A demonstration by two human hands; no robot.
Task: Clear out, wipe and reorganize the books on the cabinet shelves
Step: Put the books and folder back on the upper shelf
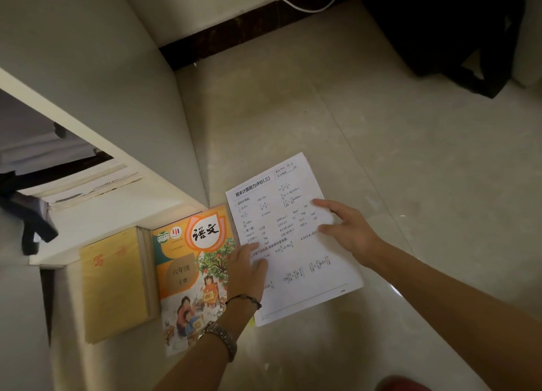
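Floor tile (396, 156), pale and glossy, fills most of the frame, with a dark piece of furniture (454, 33) in the upper right and a white cable (308, 8) curving along the dark baseboard at the top. My white cabinet (96, 77) takes the left side; on its open shelf at middle left lies a flat stack of papers and books (88, 182), and a dark cloth (32, 223) hangs at the left edge. Lower left of centre, on the floor against the cabinet, sits a pile of yellow exercise books (114, 285), and just beside it, touching, a Chinese textbook (193, 276) with an orange cover and children under a tree. Overlapping that textbook's right edge is a printed maths worksheet (293, 238). My left hand (246, 270), with a bracelet and a metal watch on the wrist, pinches the sheet's left edge. My right hand (349, 232) rests on the sheet's right edge, fingers straight and spread.
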